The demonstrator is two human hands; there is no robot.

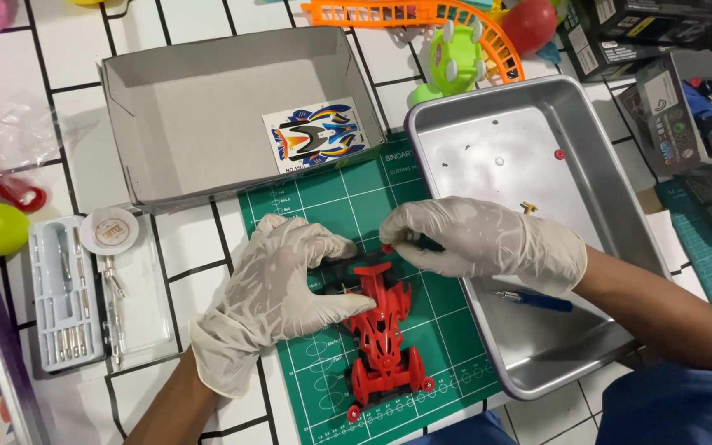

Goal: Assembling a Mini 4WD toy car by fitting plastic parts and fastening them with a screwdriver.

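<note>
A person in thin white gloves works on a red plastic toy racing car (382, 338) lying on a green gridded cutting mat (447, 346) on the white tiled counter (191, 247). The left hand (278, 288) lies over the car's near flank, its fingers curled around the dark chassis at the nose and gripping it. The right hand (480, 243) reaches in from the other side, its fingers narrowed in a pinch on a small red part at the front of the body; what sits between the fingertips cannot be made out fully.

Just beside the mat stands a shallow rectangular metal tray (611, 206) with a few tiny loose parts and a blue-handled tool (537, 301). Behind the mat is an open grey cardboard box (183, 115) holding a colourful sticker sheet (316, 136). To the left lies a clear plastic case of small screwdriver bits (63, 292).

Judging by the grip, the work goes best with the left hand keeping the chassis flat and steady on the mat while the right presses squarely and lightly, so the small front piece neither slips nor snaps.
</note>
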